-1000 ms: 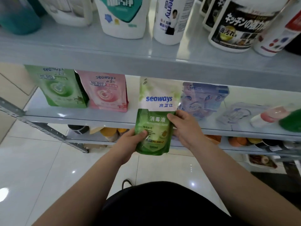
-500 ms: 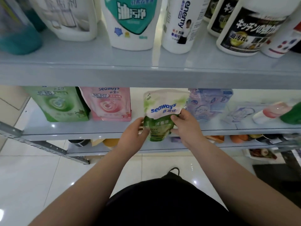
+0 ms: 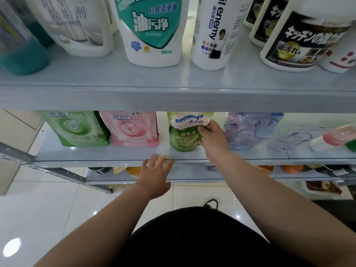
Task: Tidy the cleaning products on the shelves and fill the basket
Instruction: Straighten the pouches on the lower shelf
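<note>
1. The green seaways pouch (image 3: 183,135) stood upright on the middle shelf (image 3: 115,153), between the pink pouch (image 3: 133,130) and the bluish pouch (image 3: 252,130) and near the shelf's front edge. It looked as good as placed.
2. The right hand (image 3: 213,139) gripped the pouch's right side, its fingers (image 3: 204,129) curled round the edge just below the white band. By my reading, only the letting go remained for this item.
3. The left hand (image 3: 154,176) held nothing. Its fingers (image 3: 159,160) were lightly spread, with the tips at the shelf's front lip.
4. Work was left further right on the same shelf, where a clear pouch (image 3: 292,139) and a pink-banded bottle (image 3: 335,137) lay on their sides and probably needed standing up.
5. No basket was in view, so how full it was could not be told.
6. The pouches were sealed and hid their contents.
7. The upper shelf (image 3: 173,97) carried upright white bottles, opaque like the teal-labelled bottle (image 3: 152,29). Only the translucent bottle (image 3: 21,54) at far left showed teal liquid inside.
</note>
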`<action>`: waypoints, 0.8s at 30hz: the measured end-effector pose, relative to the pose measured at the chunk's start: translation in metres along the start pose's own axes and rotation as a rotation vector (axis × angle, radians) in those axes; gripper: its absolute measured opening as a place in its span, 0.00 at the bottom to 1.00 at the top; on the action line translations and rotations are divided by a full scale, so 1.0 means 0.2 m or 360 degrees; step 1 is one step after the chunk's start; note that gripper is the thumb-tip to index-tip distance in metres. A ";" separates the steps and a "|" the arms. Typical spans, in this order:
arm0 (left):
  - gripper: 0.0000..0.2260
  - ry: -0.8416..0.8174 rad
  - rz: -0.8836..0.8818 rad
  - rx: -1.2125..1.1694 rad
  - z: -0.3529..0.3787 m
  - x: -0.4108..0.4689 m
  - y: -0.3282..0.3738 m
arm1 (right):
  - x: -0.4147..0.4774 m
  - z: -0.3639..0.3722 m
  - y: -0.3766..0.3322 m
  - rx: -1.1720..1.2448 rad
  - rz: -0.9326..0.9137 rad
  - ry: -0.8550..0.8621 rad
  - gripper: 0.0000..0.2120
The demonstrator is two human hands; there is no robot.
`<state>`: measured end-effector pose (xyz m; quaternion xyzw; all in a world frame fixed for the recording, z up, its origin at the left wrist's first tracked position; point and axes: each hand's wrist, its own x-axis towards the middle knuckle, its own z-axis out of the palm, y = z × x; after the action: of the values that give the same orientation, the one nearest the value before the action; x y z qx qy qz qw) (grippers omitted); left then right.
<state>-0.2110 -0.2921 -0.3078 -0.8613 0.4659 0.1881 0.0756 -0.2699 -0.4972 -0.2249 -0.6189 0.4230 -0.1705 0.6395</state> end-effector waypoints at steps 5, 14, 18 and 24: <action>0.37 -0.0047 0.0013 0.0008 -0.02 0.00 -0.01 | 0.05 0.04 0.02 -0.0046 -0.0018 0.0008 0.10; 0.38 -0.0048 0.0026 -0.0012 0.00 -0.03 -0.01 | -0.02 -0.01 0.01 -0.0407 -0.0122 -0.0168 0.09; 0.32 0.0044 0.0097 -0.0150 0.04 -0.04 0.06 | -0.09 -0.12 0.10 -0.0774 -0.0040 -0.0317 0.27; 0.30 0.0110 0.0278 -0.0404 -0.02 0.01 0.23 | -0.23 -0.40 0.27 -0.1854 -0.0287 -0.0540 0.09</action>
<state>-0.2482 -0.3201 -0.3032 -0.8261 0.5140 0.2213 -0.0665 -0.3731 -0.5059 -0.2504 -0.9186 0.2851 0.1362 0.2375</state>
